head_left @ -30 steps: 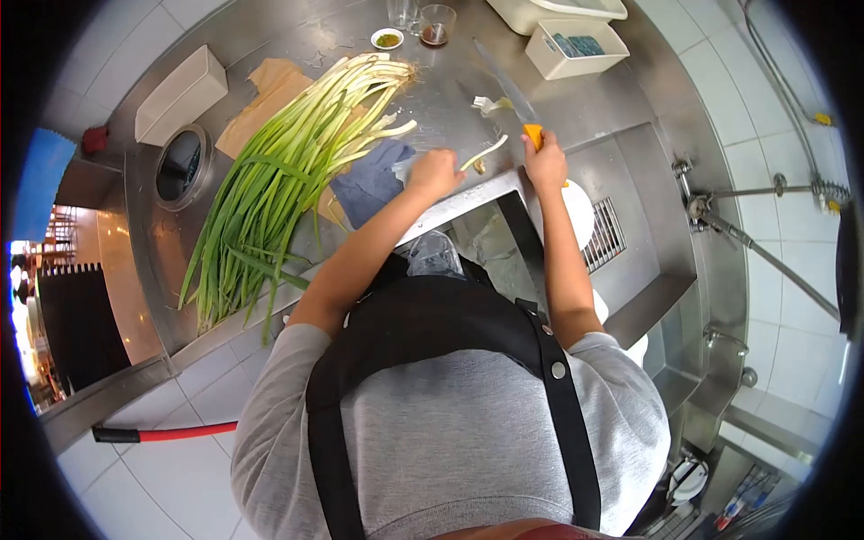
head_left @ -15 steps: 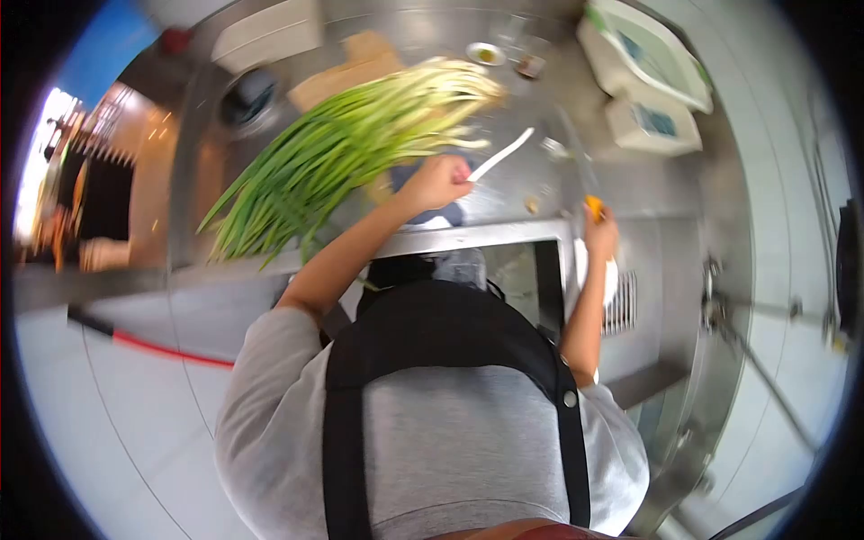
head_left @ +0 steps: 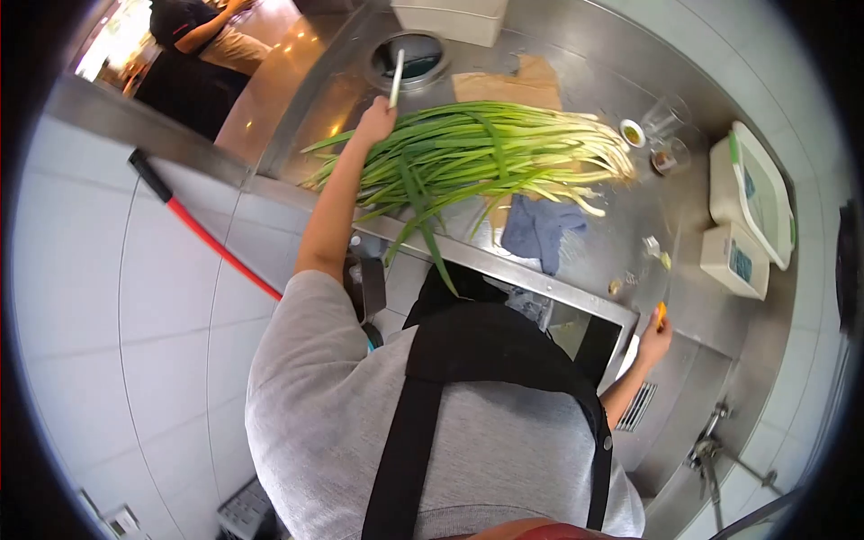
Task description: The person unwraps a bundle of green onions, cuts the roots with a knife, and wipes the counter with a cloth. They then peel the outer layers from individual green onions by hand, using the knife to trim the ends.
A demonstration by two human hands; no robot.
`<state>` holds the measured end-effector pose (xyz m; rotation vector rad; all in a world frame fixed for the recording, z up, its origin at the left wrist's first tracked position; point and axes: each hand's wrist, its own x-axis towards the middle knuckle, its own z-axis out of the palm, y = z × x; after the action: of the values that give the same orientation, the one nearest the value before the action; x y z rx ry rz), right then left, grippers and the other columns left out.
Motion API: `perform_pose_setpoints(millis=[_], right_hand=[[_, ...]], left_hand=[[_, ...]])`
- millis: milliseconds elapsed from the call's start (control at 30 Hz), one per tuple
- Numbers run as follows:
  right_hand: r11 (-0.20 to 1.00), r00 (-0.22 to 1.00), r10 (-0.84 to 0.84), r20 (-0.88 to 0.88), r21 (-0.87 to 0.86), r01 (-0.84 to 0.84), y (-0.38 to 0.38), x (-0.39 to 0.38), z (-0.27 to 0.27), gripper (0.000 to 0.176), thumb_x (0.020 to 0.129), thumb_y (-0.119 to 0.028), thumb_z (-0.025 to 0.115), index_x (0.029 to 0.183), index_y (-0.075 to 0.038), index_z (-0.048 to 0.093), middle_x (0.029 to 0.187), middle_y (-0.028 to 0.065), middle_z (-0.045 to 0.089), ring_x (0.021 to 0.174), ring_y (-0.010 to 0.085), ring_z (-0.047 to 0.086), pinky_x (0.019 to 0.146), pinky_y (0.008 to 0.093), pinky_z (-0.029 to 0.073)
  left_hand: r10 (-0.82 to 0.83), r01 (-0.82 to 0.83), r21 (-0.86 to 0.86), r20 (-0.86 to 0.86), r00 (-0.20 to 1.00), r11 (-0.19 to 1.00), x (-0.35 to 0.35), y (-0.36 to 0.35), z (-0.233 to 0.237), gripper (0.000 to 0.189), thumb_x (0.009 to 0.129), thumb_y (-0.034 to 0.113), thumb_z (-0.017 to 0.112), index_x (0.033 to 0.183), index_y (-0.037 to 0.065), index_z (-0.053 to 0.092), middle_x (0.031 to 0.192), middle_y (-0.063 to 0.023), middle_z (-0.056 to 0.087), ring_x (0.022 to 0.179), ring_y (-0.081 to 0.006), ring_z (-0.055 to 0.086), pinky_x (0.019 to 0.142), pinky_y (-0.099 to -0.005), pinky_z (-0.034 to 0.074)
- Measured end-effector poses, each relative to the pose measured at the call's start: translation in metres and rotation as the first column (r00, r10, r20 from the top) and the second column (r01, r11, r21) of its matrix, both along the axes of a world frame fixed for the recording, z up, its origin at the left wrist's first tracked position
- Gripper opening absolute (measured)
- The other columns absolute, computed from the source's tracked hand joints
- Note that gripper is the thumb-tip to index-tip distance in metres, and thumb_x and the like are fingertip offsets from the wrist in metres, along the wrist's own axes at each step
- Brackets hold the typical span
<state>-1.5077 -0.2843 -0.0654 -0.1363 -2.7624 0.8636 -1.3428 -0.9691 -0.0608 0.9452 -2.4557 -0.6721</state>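
Raised at the far left of the counter, my left hand (head_left: 379,120) is closed around a spring onion (head_left: 397,79). Its white end points up beside a round opening (head_left: 409,59) in the steel. A big heap of spring onions (head_left: 504,148) lies beside that hand, green leaves to the left and white ends to the right. Some long leaves hang over the counter's front edge. On the right, near the sink, my right hand (head_left: 656,340) grips a knife by its orange handle (head_left: 661,313); the blade hardly shows against the steel.
A blue-grey cloth (head_left: 543,229) lies before the heap, cardboard (head_left: 508,83) behind it. A small dish (head_left: 632,133) and glasses (head_left: 667,115) stand at the back right, near white tubs (head_left: 733,261). A tap (head_left: 708,445) is lower right. Another person (head_left: 202,36) is at upper left.
My left hand has swung left with the spring onion, from the counter's middle to the round opening. My right hand still holds the knife. The whole view has turned and shifted.
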Motion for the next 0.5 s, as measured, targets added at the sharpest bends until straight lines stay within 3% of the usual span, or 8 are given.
perform_pose_setpoints(millis=[67, 167, 233, 300, 333, 400, 467, 500], right_hand=[[0.997, 0.999, 0.035, -0.018, -0.066, -0.036, -0.012, 0.0, 0.01, 0.051, 0.081, -0.043, 0.065, 0.1, 0.004, 0.062, 0.088, 0.0174, 0.066, 0.079, 0.0266, 0.062, 0.073, 0.0339, 0.048], [0.987, 0.999, 0.033, 0.015, -0.156, -0.03, -0.017, 0.0, 0.012, 0.052, 0.081, -0.044, 0.064, 0.102, 0.003, 0.061, 0.09, 0.0192, 0.065, 0.083, 0.0277, 0.063, 0.076, 0.0342, 0.048], [0.985, 0.999, 0.001, 0.047, -0.175, 0.008, -0.017, 0.003, 0.013, 0.049, 0.081, -0.043, 0.064, 0.101, 0.002, 0.061, 0.088, 0.0205, 0.064, 0.083, 0.0302, 0.063, 0.075, 0.0351, 0.048], [0.986, 0.995, -0.033, 0.092, -0.157, 0.048, -0.022, 0.015, 0.031, 0.044, 0.081, -0.041, 0.063, 0.097, 0.0, 0.061, 0.081, 0.0206, 0.063, 0.075, 0.0311, 0.062, 0.068, 0.0369, 0.047], [0.986, 0.994, -0.066, 0.088, -0.148, 0.078, -0.022, 0.021, 0.035, 0.043, 0.081, -0.041, 0.063, 0.096, 0.0, 0.061, 0.076, 0.0193, 0.063, 0.071, 0.0309, 0.062, 0.065, 0.0371, 0.047], [0.981, 0.99, -0.114, 0.086, -0.145, 0.126, -0.014, 0.028, 0.031, 0.043, 0.081, -0.041, 0.063, 0.095, -0.001, 0.061, 0.074, 0.0185, 0.063, 0.069, 0.0309, 0.062, 0.064, 0.0369, 0.047], [0.974, 0.986, -0.162, 0.044, -0.152, 0.167, -0.009, 0.039, 0.033, 0.043, 0.081, -0.042, 0.063, 0.096, -0.002, 0.061, 0.073, 0.0175, 0.063, 0.067, 0.0303, 0.062, 0.063, 0.0368, 0.047], [0.967, 0.977, -0.201, 0.076, -0.145, 0.211, -0.007, 0.044, 0.036, 0.043, 0.081, -0.042, 0.063, 0.096, -0.002, 0.061, 0.073, 0.0174, 0.063, 0.067, 0.0299, 0.061, 0.063, 0.0366, 0.047]], left_hand=[[0.017, -0.015, -0.015, 0.132, 0.991, 1.0, -0.003, -0.004, -0.017, 0.029, 0.086, 0.026, 0.045, 0.095, -0.001, 0.044, 0.088, -0.0294, 0.058, 0.086, -0.0474, 0.056, 0.075, -0.0522, 0.045], [-0.001, 0.006, -0.042, 0.119, 0.993, 0.999, -0.002, -0.003, -0.038, 0.027, 0.084, 0.022, 0.047, 0.097, -0.001, 0.046, 0.096, -0.028, 0.055, 0.089, -0.0462, 0.055, 0.075, -0.0547, 0.042], [-0.005, 0.032, -0.219, 0.122, 0.993, 0.975, 0.0, -0.008, -0.042, 0.02, 0.082, 0.017, 0.048, 0.091, -0.001, 0.05, 0.093, -0.0269, 0.054, 0.087, -0.0452, 0.052, 0.075, -0.0527, 0.041], [-0.049, 0.053, -0.142, 0.031, 0.998, 0.988, 0.006, -0.021, -0.052, 0.017, 0.084, 0.015, 0.046, 0.092, 0.0, 0.048, 0.087, -0.0274, 0.054, 0.087, -0.0464, 0.052, 0.074, -0.0525, 0.042], [0.026, -0.025, -0.03, 0.045, 0.999, 0.999, 0.007, -0.016, -0.045, 0.016, 0.086, 0.017, 0.046, 0.092, 0.002, 0.047, 0.087, -0.0264, 0.054, 0.087, -0.0467, 0.052, 0.074, -0.0526, 0.042], [0.035, -0.033, -0.039, 0.031, 0.999, 0.999, -0.004, -0.004, -0.025, 0.015, 0.086, 0.017, 0.047, 0.093, 0.004, 0.048, 0.09, -0.0256, 0.056, 0.088, -0.0452, 0.053, 0.074, -0.0508, 0.042], [-0.053, 0.012, -0.488, -0.07, 0.996, 0.873, -0.027, 0.031, 0.023, 0.014, 0.087, 0.015, 0.046, 0.093, 0.004, 0.049, 0.088, -0.0235, 0.057, 0.084, -0.0426, 0.054, 0.072, -0.0498, 0.042], [-0.116, 0.075, -0.521, -0.045, 0.992, 0.85, -0.045, 0.064, 0.057, 0.014, 0.087, 0.015, 0.046, 0.094, 0.004, 0.05, 0.087, -0.022, 0.058, 0.084, -0.041, 0.054, 0.071, -0.0495, 0.041]])
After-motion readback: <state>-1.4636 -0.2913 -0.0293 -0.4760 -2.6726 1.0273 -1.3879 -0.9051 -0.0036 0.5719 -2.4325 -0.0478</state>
